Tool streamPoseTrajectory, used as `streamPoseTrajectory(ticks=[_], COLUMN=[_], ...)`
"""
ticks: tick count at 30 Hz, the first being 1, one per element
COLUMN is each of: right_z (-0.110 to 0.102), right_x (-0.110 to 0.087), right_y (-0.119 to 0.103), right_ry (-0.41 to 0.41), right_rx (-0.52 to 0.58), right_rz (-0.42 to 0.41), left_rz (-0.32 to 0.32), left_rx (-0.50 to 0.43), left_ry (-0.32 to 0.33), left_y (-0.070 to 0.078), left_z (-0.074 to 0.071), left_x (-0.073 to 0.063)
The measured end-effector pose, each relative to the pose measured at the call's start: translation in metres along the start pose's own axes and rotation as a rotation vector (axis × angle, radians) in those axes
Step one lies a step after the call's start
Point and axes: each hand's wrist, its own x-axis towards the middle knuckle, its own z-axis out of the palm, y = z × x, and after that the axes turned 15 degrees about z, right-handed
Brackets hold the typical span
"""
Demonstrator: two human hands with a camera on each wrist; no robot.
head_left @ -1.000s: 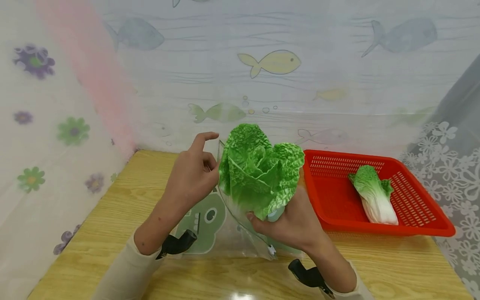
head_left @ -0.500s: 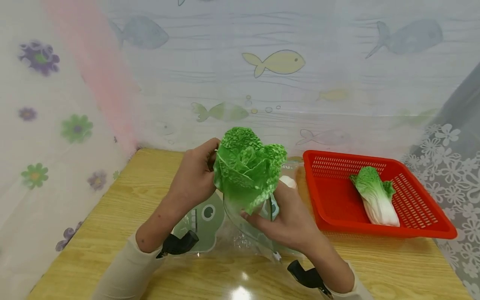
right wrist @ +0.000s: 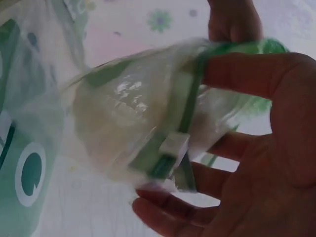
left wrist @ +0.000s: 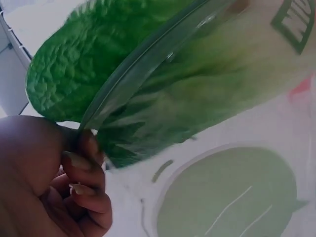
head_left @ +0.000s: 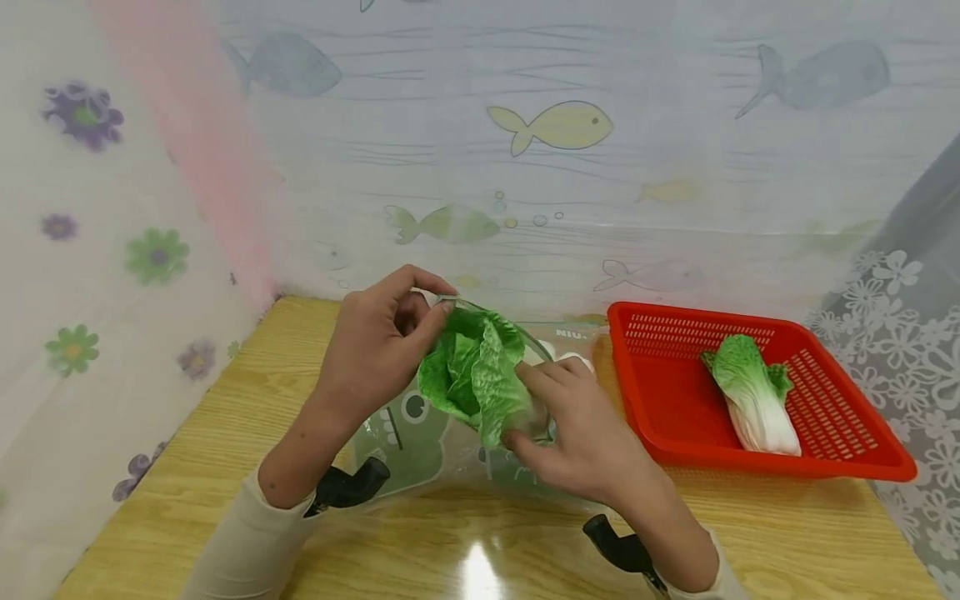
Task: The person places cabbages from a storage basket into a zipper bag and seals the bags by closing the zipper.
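Note:
A leafy napa cabbage [head_left: 489,375] sits in the mouth of a clear zip bag [head_left: 442,454] printed with green cartoon figures. Its green leaves stick out toward me. My left hand [head_left: 375,337] pinches the bag's green zip edge [left wrist: 131,61] between thumb and fingers, at the left of the leaves. From the right, my right hand [head_left: 585,429] grips the cabbage, thumb at the near leaf and fingers over the far side at the bag's edge. In the right wrist view the white zip slider [right wrist: 174,144] lies near those fingers, and the pale stalk shows through the plastic.
A red plastic basket [head_left: 637,408] stands on the right of the wooden table [head_left: 247,417], with another napa cabbage [head_left: 750,400] inside it. White rounded things [head_left: 581,362] show beyond my right hand. A fish-print curtain [head_left: 420,150] hangs behind the table.
The cabbage has come down and tipped, with its leaves now toward me and inside the bag's mouth. My left hand has gone from loose fingers beside it to pinching the zip edge.

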Motion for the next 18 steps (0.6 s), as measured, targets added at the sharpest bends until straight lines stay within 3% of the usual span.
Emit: streamPoseTrajectory(ticks=[4,11,15,18], right_z=[-0.004,-0.004,-0.003,0.0], right_x=[-0.001,0.001,0.004,0.005], right_y=[0.003,0.006,0.007,0.006], right_ry=[-0.073,-0.181,-0.17,-0.113], right_rx=[-0.03,-0.045,-0.004,-0.014], right_rz=[0.013,0.035,0.074,0.068], left_rz=[-0.021,0.025,-0.008,-0.018], left_rx=[0.026,0.096,0.075,0.055], left_ry=[-0.063,-0.102,-0.081,-0.057], left_y=[0.0,0.001,0.001,0.002], left_z=[0.003,-0.003,-0.009,-0.01], left_x=[-0.001,0.0,0.0,0.0])
